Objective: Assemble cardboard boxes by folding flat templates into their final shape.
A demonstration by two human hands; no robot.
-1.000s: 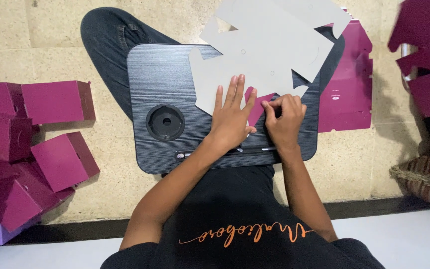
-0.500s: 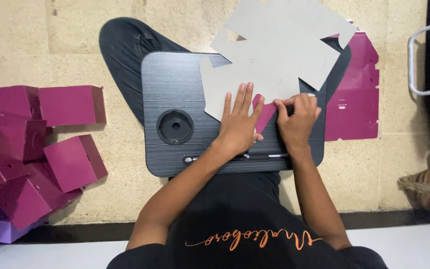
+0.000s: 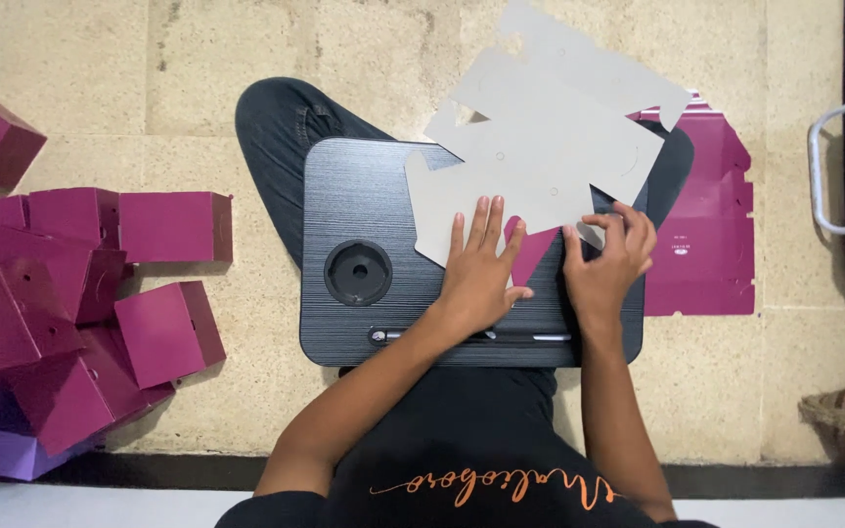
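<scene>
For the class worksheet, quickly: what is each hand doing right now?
Left hand: open, fingers spread, pressing flat on the grey cardboard sheet.
Right hand: fingers curled, pinching a flap of the same sheet.

1 lap desk [image 3: 364, 205], 1 grey cardboard blank [image 3: 540, 156], 2 hands, roughly 8 magenta boxes [image 3: 173, 227]

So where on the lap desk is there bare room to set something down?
Bare: the lap desk's left strip above and beside the round cup recess. Crowded: its right half, under the grey card blank, left hand and right hand.
</scene>
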